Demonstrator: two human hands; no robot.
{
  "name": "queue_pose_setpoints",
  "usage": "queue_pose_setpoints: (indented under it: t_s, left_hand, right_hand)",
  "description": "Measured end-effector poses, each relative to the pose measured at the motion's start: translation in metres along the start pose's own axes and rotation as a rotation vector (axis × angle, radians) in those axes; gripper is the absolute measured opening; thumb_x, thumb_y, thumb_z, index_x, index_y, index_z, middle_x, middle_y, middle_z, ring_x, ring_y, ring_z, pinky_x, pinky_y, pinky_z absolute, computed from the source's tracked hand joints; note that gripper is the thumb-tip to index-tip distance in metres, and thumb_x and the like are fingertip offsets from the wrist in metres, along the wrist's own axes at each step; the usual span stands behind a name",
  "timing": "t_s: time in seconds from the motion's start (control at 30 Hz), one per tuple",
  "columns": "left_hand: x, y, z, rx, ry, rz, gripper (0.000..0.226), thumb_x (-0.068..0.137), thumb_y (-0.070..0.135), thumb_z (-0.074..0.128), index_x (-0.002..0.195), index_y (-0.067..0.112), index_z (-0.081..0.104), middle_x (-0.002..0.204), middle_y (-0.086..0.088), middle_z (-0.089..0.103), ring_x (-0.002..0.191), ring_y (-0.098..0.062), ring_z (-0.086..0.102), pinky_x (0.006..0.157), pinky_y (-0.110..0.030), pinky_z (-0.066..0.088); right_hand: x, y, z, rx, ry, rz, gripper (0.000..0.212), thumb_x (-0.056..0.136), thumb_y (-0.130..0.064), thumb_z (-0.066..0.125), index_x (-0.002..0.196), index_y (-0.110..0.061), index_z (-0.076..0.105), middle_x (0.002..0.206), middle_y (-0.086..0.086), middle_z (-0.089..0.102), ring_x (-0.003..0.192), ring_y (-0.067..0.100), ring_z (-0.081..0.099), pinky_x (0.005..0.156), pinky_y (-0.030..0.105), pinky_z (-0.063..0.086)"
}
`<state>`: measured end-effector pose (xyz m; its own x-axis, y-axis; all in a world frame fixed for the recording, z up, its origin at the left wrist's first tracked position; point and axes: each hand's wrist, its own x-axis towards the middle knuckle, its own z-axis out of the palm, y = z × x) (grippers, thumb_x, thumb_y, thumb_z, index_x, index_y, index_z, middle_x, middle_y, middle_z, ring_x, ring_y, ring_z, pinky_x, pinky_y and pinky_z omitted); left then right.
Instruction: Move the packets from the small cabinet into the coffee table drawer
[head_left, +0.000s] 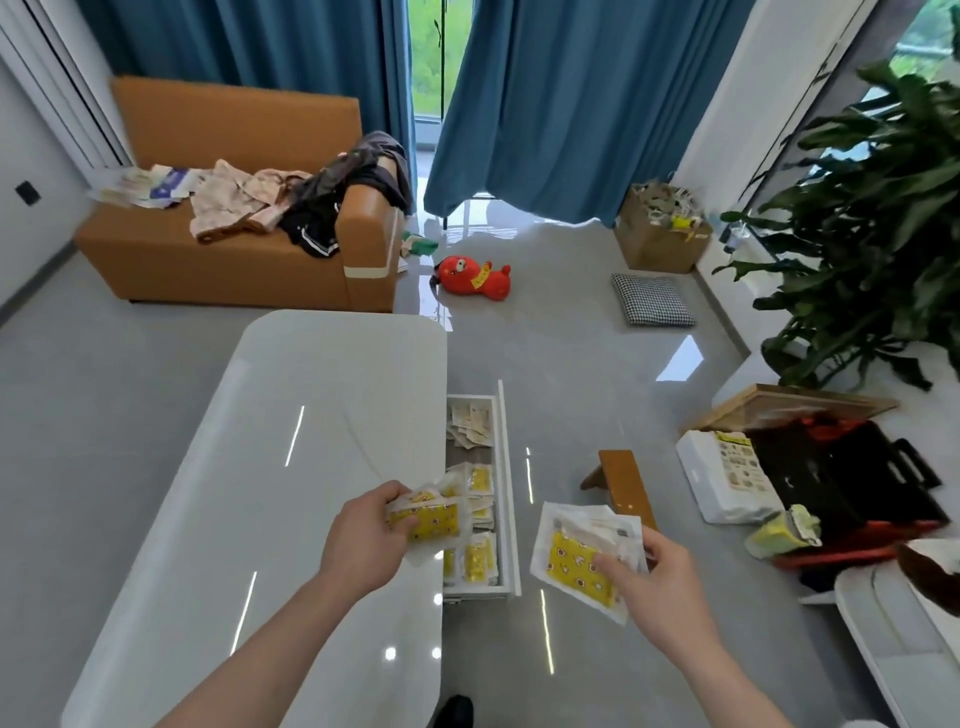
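The white coffee table (291, 467) fills the lower left, and its drawer (506, 488) stands pulled out on the right side. Several yellow and white packets (478, 561) lie inside the drawer, with paler ones at its far end. My left hand (363, 535) is shut on a small bunch of yellow packets (431, 519) just above the drawer's near half. My right hand (660, 587) holds a stack of packets (576, 561) over the floor, to the right of the drawer. The small cabinet is out of sight.
A small wooden stool (623, 483) stands on the floor right of the drawer. Further right lie a white foam box (722, 483), a black case (841, 478) and a large plant (872, 208). An orange sofa (234, 249) with clothes, a red plush toy (472, 278) and a cardboard box (660, 234) sit beyond.
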<state>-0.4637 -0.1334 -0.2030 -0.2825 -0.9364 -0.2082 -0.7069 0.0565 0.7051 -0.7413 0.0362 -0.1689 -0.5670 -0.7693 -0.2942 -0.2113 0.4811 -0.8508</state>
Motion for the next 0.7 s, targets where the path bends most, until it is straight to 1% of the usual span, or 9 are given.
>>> queue_pose_setpoints:
  t_s: [0.07, 0.13, 0.27, 0.3, 0.37, 0.4, 0.47, 0.6, 0.7]
  left_hand:
    - [0.019, 0.013, 0.013, 0.004, -0.004, -0.014, 0.015, 0.086, 0.023, 0.071, 0.090, 0.036, 0.064, 0.081, 0.018, 0.068, 0.074, -0.005, 0.062, 0.065, -0.026, 0.049]
    - [0.034, 0.021, 0.026, 0.018, -0.003, -0.029, 0.014, 0.087, 0.023, 0.071, 0.092, 0.034, 0.064, 0.081, 0.017, 0.067, 0.075, -0.007, 0.062, 0.066, -0.027, 0.050]
    - [0.054, 0.028, 0.051, -0.007, 0.030, -0.158, 0.013, 0.087, 0.020, 0.071, 0.091, 0.031, 0.064, 0.080, 0.013, 0.068, 0.072, -0.008, 0.062, 0.058, -0.025, 0.045]
    - [0.057, 0.028, 0.058, -0.010, 0.038, -0.204, 0.012, 0.086, 0.020, 0.071, 0.090, 0.030, 0.064, 0.079, 0.013, 0.068, 0.072, -0.009, 0.062, 0.057, -0.026, 0.044]
    - [0.065, 0.026, 0.069, -0.019, 0.055, -0.292, 0.012, 0.086, 0.019, 0.071, 0.088, 0.029, 0.064, 0.079, 0.010, 0.068, 0.073, -0.013, 0.063, 0.060, -0.029, 0.047]
    - [0.070, 0.026, 0.075, -0.034, 0.071, -0.336, 0.012, 0.086, 0.018, 0.071, 0.087, 0.028, 0.064, 0.079, 0.009, 0.068, 0.074, -0.014, 0.063, 0.062, -0.030, 0.049]
    - [0.079, 0.028, 0.085, -0.064, 0.108, -0.418, 0.011, 0.086, 0.016, 0.070, 0.088, 0.025, 0.065, 0.080, 0.007, 0.068, 0.074, -0.013, 0.063, 0.060, -0.029, 0.047]
    - [0.097, 0.031, 0.103, -0.138, 0.144, -0.531, 0.009, 0.087, 0.015, 0.071, 0.089, 0.023, 0.067, 0.081, 0.004, 0.069, 0.075, -0.013, 0.063, 0.058, -0.027, 0.044]
    - [0.114, 0.029, 0.114, -0.233, 0.140, -0.636, 0.006, 0.086, 0.016, 0.070, 0.086, 0.022, 0.068, 0.081, 0.001, 0.071, 0.076, -0.016, 0.066, 0.060, -0.027, 0.046]
  right_hand:
    - [0.020, 0.005, -0.008, 0.009, -0.023, 0.016, 0.030, 0.083, -0.014, 0.082, 0.100, -0.036, 0.072, 0.092, -0.017, 0.077, 0.085, -0.003, 0.070, 0.066, 0.014, 0.052]
    - [0.043, 0.012, -0.015, 0.010, -0.037, 0.030, 0.030, 0.083, -0.015, 0.082, 0.101, -0.037, 0.072, 0.093, -0.017, 0.077, 0.088, 0.000, 0.071, 0.068, 0.017, 0.054]
    - [0.089, 0.018, -0.032, 0.005, -0.095, 0.043, 0.030, 0.084, -0.015, 0.081, 0.099, -0.039, 0.070, 0.090, -0.019, 0.076, 0.085, 0.001, 0.071, 0.065, 0.016, 0.054]
    - [0.101, 0.019, -0.037, 0.004, -0.109, 0.044, 0.030, 0.084, -0.014, 0.081, 0.098, -0.039, 0.071, 0.088, -0.018, 0.076, 0.083, 0.001, 0.072, 0.066, 0.018, 0.055]
    - [0.130, 0.023, -0.047, -0.015, -0.135, 0.050, 0.031, 0.083, -0.013, 0.081, 0.096, -0.040, 0.072, 0.087, -0.020, 0.076, 0.081, 0.000, 0.072, 0.069, 0.023, 0.058]
    - [0.145, 0.026, -0.051, -0.025, -0.150, 0.059, 0.031, 0.082, -0.014, 0.082, 0.096, -0.040, 0.072, 0.087, -0.021, 0.076, 0.081, 0.001, 0.072, 0.070, 0.026, 0.060]
    - [0.177, 0.029, -0.057, -0.024, -0.178, 0.087, 0.031, 0.082, -0.016, 0.083, 0.100, -0.039, 0.072, 0.090, -0.018, 0.077, 0.084, 0.004, 0.074, 0.073, 0.031, 0.063]
    - [0.230, 0.030, -0.048, -0.055, -0.241, 0.129, 0.027, 0.081, -0.015, 0.084, 0.100, -0.032, 0.074, 0.090, -0.012, 0.078, 0.086, 0.012, 0.076, 0.079, 0.043, 0.064]
    - [0.263, 0.027, -0.034, -0.062, -0.270, 0.175, 0.027, 0.082, -0.012, 0.083, 0.102, -0.028, 0.075, 0.094, -0.008, 0.079, 0.088, 0.016, 0.076, 0.081, 0.045, 0.063]
